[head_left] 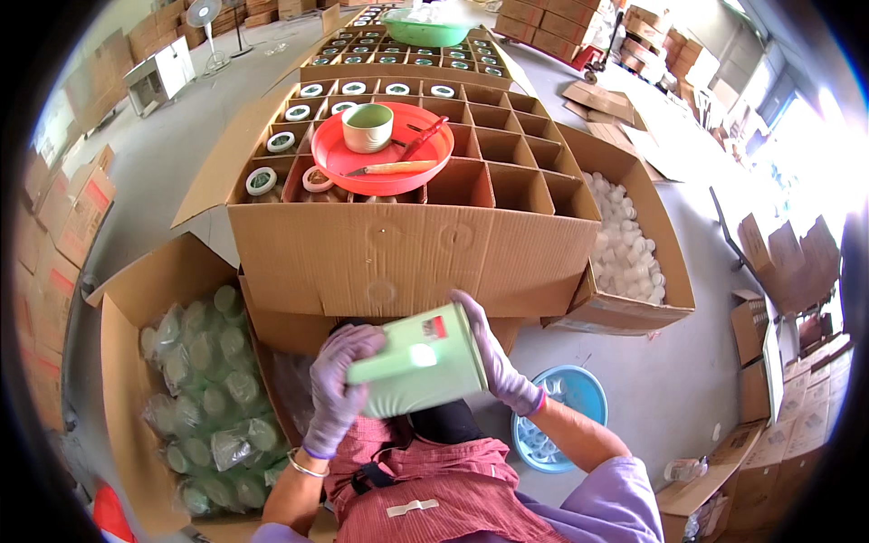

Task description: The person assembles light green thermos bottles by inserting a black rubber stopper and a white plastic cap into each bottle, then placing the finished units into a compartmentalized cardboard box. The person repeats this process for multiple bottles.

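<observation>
Above my lap I hold a light green plastic jug (pixel 416 362), tilted on its side, with a small red label near its upper right corner. My left hand (pixel 344 376), in a pale purple glove, is closed around the handle part at the jug's left. My right hand (pixel 498 362), gloved as well, presses against the jug's right end, fingers pointing up along it. Just beyond stands a divided carton (pixel 407 253). A red round tray (pixel 389 181) rests on it with a green cup (pixel 367 128), a wooden-handled tool (pixel 398 168) and a red-handled tool (pixel 424 138).
Several white-lidded jars (pixel 262 181) fill some carton cells. Left, an open box (pixel 127 398) holds green plastic-wrapped containers. Right stand a box of white caps (pixel 625 240) and a blue basin (pixel 593 398) of clear pieces. Farther off, a green basin (pixel 425 34) sits on another carton.
</observation>
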The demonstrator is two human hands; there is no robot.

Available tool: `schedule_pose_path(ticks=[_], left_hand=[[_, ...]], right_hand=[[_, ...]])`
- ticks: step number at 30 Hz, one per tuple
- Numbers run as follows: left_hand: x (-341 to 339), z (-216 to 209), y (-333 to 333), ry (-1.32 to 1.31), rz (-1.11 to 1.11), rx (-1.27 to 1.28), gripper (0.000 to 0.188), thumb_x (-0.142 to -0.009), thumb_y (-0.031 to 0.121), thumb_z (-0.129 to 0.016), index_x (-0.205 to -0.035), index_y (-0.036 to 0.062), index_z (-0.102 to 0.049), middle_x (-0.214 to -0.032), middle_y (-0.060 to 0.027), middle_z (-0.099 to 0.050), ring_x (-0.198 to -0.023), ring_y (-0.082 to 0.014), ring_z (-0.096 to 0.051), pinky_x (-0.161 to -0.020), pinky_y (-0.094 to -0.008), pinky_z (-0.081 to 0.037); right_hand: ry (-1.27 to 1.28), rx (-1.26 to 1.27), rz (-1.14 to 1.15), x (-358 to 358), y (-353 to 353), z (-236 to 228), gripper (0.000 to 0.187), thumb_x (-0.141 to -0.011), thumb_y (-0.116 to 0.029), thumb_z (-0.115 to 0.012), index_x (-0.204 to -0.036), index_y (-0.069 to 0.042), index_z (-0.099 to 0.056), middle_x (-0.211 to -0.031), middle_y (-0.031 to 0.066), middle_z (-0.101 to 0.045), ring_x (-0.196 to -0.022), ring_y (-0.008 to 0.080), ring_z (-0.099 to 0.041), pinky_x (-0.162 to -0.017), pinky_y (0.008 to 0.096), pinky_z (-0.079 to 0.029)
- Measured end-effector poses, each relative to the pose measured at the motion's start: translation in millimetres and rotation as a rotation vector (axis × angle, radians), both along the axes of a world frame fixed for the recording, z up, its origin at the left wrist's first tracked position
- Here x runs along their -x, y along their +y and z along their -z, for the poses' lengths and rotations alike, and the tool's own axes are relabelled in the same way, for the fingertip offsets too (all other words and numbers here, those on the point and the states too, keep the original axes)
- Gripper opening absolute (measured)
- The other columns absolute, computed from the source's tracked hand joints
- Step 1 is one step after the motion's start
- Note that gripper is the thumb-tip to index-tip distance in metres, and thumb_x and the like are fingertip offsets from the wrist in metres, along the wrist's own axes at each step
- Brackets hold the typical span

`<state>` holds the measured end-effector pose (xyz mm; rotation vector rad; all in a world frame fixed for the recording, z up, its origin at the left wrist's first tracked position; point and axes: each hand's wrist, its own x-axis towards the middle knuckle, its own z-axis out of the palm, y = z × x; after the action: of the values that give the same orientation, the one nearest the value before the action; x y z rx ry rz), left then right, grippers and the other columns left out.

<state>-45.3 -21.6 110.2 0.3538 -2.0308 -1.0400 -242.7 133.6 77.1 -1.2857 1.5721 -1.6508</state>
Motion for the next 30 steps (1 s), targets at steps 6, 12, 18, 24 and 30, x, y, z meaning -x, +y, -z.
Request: schedule_pose_path(ticks=[6,12,18,24,30], left_hand=[[-6,-8,-12,-0.195,0.011,-0.882,0.021,-0.086,0.002,-0.055,-0.101,-0.0038,-0.068,-0.103,-0.0161,-0.072,-0.104,-0.0248,-0.067,-0.094,-0.0366,-0.05],[8,-36,3,-0.112,-0.003,0.542,0.019,-0.088,0.011,-0.059,-0.101,0.0065,-0.071,-0.106,-0.0083,-0.072,-0.104,-0.027,-0.067,-0.101,-0.0437,-0.046],[-8,-11,-5,-0.11,-0.071,-0.662,0.022,-0.096,0.012,-0.054,-0.105,-0.0015,-0.07,-0.103,-0.0117,-0.072,-0.097,-0.0179,-0.066,-0.087,-0.0326,-0.053],[5,-13,-14,-0.034,-0.005,0.203,0.02,-0.086,0.007,-0.056,-0.1,0.0015,-0.07,-0.101,-0.0125,-0.072,-0.1,-0.0293,-0.068,-0.098,-0.0431,-0.049],[-9,9,-17,-0.014,-0.009,-0.721,0.022,-0.092,0.003,-0.055,-0.106,-0.0051,-0.069,-0.103,-0.0093,-0.072,-0.094,-0.0144,-0.066,-0.084,-0.0262,-0.052]], right_hand=[[0.489,0.027,0.082,21,-5,2,0.049,-0.106,-0.023,-0.038,-0.149,-0.004,-0.03,-0.148,0.0218,-0.037,-0.139,0.0342,-0.034,-0.114,0.0445,-0.03],[-1.012,-0.23,0.094,3,-21,-6,0.063,-0.105,-0.049,-0.037,-0.151,-0.007,-0.032,-0.147,0.0115,-0.04,-0.135,0.0248,-0.039,-0.113,0.0353,-0.032],[0.32,0.1,-0.015,11,-16,-23,0.069,-0.104,-0.054,-0.029,-0.15,-0.002,-0.032,-0.146,0.013,-0.038,-0.137,0.0249,-0.036,-0.117,0.0378,-0.024],[-0.551,-0.284,0.069,14,-24,4,0.057,-0.106,-0.04,-0.038,-0.148,-0.002,-0.034,-0.143,0.0164,-0.043,-0.134,0.0273,-0.041,-0.113,0.036,-0.031],[0.415,0.067,-0.272,2,-24,-58,0.067,-0.101,-0.043,-0.043,-0.152,-0.003,-0.027,-0.154,0.0217,-0.026,-0.144,0.0365,-0.023,-0.118,0.0421,-0.02]])
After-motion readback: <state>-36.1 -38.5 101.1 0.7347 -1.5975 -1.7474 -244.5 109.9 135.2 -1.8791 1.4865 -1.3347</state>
